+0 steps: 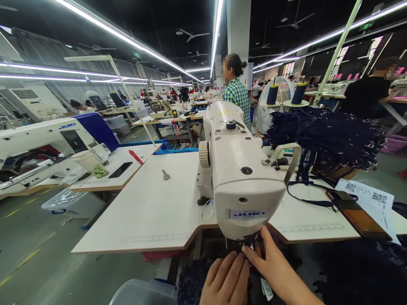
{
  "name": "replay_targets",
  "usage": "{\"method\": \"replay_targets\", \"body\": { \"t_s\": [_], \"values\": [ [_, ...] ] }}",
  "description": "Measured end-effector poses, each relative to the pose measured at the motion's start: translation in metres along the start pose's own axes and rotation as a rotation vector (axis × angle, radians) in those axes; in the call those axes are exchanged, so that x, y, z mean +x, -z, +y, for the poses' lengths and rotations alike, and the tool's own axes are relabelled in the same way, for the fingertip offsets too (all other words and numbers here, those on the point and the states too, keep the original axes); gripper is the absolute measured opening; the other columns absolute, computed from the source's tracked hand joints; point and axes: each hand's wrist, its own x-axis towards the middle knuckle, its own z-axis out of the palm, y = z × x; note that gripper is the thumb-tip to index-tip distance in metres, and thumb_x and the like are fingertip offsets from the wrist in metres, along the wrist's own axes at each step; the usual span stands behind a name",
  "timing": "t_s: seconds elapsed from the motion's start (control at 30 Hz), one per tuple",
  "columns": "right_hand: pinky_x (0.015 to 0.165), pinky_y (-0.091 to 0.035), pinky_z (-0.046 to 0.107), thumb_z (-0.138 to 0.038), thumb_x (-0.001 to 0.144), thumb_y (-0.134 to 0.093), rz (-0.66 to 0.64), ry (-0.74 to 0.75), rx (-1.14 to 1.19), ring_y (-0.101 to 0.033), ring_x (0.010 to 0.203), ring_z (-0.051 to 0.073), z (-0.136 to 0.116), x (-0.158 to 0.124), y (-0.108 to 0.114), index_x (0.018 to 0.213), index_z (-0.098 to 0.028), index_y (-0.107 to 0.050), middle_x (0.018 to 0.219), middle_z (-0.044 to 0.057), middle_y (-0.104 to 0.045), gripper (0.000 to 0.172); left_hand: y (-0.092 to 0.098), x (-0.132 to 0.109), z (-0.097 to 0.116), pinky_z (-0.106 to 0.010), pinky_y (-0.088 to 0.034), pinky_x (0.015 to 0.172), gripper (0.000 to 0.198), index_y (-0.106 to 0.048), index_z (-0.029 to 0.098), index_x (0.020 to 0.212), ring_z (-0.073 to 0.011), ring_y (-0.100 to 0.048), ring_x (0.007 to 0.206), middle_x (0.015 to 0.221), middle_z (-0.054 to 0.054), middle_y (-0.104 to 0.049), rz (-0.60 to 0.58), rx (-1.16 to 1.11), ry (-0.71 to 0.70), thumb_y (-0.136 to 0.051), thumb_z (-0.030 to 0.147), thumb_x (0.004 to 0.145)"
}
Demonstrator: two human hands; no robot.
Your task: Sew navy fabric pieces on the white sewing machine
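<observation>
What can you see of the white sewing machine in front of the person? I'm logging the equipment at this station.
The sewing machine is glossy white, seen end-on from its needle end, with a blue JUKI label low on the face. A cream handwheel sits on its left side and a dial on top. It stands upright on the white table. Both hands, left hand and right hand, press dark fabric beneath its head.

Bright ceiling light strips (133, 42) flood the hall and glare white; the tabletop (149, 207) is evenly lit, edges bow with wide-angle distortion, faces are blurred.
</observation>
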Motion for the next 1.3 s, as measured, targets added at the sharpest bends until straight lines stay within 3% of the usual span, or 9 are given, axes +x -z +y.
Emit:
{"method": "replay_targets", "body": {
  "t_s": [0.13, 0.33, 0.57, 0.77, 0.93, 1.3],
  "values": [
    [0.070, -0.053, 0.022, -0.035, 0.085, -0.062, -0.107, -0.109, 0.145, -0.062, 0.078, 0.016, -0.005, 0.005, 0.006, 0.104, -0.023, -0.051, 0.084, -0.002, -0.060, 0.024, -0.012, -0.007, 0.011, -0.030, -0.027, 0.108, 0.024, -0.069, 0.025, 0.105, -0.0100, -0.066, 0.098, 0.106, 0.006, -0.074, 0.075, -0.007, 0.120, -0.047, 0.025, 0.098],
    [0.077, -0.050, 0.026, -0.053, 0.091, -0.052, -0.092, -0.078, 0.098, -0.056, 0.086, 0.018, -0.003, 0.009, 0.013, 0.092, -0.024, -0.049, 0.084, -0.001, -0.052, 0.029, -0.018, -0.001, 0.012, -0.029, -0.032, 0.092, 0.025, -0.071, 0.030, 0.096, -0.0073, -0.067, 0.093, 0.098, 0.011, -0.074, 0.132, 0.031, 0.167, -0.047, 0.023, 0.098],
    [0.072, -0.048, 0.036, -0.040, 0.088, -0.040, -0.052, 0.017, -0.268, -0.060, 0.081, 0.025, -0.005, 0.029, 0.014, 0.089, -0.021, -0.053, 0.080, 0.005, -0.061, 0.023, -0.019, 0.010, 0.019, -0.032, -0.033, 0.077, 0.028, -0.070, 0.029, 0.089, -0.0072, -0.067, 0.087, 0.093, 0.013, -0.074, 0.167, 0.095, 0.250, -0.045, 0.023, 0.099],
    [0.073, -0.052, 0.039, -0.036, 0.079, -0.037, -0.051, 0.119, -0.404, -0.065, 0.079, 0.027, -0.004, 0.047, 0.013, 0.086, -0.018, -0.060, 0.083, 0.011, -0.069, 0.030, -0.020, 0.012, 0.019, -0.035, -0.033, 0.078, 0.037, -0.069, 0.026, 0.097, -0.0092, -0.066, 0.090, 0.097, 0.009, -0.075, 0.122, 0.132, 0.295, -0.035, 0.038, 0.102],
    [0.074, -0.053, 0.044, -0.032, 0.075, -0.041, -0.028, 0.161, -0.494, -0.066, 0.080, 0.032, 0.006, 0.058, 0.013, 0.089, -0.015, -0.065, 0.087, 0.018, -0.071, 0.033, -0.022, 0.014, 0.018, -0.035, -0.033, 0.077, 0.038, -0.068, 0.023, 0.101, -0.0100, -0.064, 0.090, 0.090, 0.007, -0.074, 0.083, 0.160, 0.278, -0.033, 0.038, 0.102],
    [0.057, -0.052, 0.029, -0.024, 0.084, -0.050, 0.017, 0.245, -0.540, -0.064, 0.062, 0.022, 0.021, 0.063, 0.011, 0.088, -0.023, -0.069, 0.071, 0.005, -0.071, 0.020, -0.027, 0.012, 0.019, -0.037, -0.034, 0.080, 0.041, -0.068, 0.025, 0.101, -0.0130, -0.065, 0.090, 0.092, 0.006, -0.074, 0.070, 0.143, 0.328, -0.030, 0.042, 0.101]
  ]
}}
